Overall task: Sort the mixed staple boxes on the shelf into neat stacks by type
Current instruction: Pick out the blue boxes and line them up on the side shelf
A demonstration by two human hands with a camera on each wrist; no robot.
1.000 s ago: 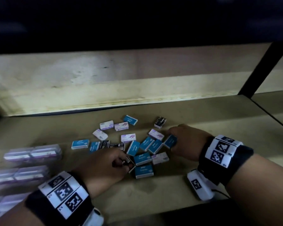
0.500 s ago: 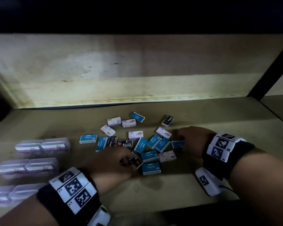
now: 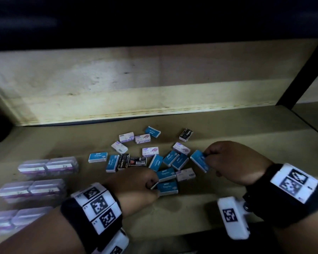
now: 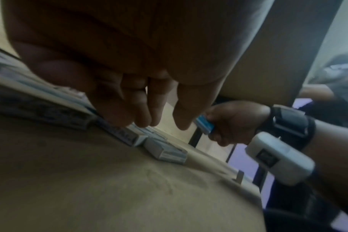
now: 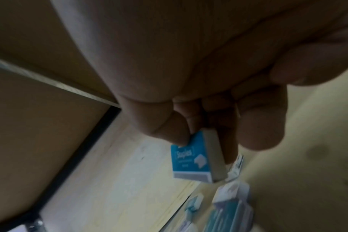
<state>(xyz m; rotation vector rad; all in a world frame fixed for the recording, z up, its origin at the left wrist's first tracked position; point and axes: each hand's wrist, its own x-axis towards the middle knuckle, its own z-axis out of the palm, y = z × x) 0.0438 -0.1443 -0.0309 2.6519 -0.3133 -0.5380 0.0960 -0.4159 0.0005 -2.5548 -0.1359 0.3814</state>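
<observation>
Several small staple boxes lie mixed on the wooden shelf [image 3: 228, 129]: blue ones [image 3: 97, 157], white-and-purple ones [image 3: 150, 151] and black ones [image 3: 186, 134]. My right hand [image 3: 206, 157] pinches one blue box [image 3: 199, 160] by its end and holds it tilted just above the shelf, right of the pile. The right wrist view shows the same blue box [image 5: 191, 158] between thumb and fingers. My left hand [image 3: 152, 186] sits at the pile's near edge, its fingers curled on a small black box [image 3: 154, 185] with a white edge, beside another blue box [image 3: 167, 187].
Clear plastic cases with purple contents [image 3: 48, 166] stand in rows at the left. The shelf's back panel [image 3: 154, 85] rises behind the pile, and a black upright post [image 3: 305, 70] stands at the right. Bare shelf surface lies behind and right of the pile.
My right hand has picked the blue box up from the right side of the pile and raised it. The left hand has stayed at the near edge with its small box.
</observation>
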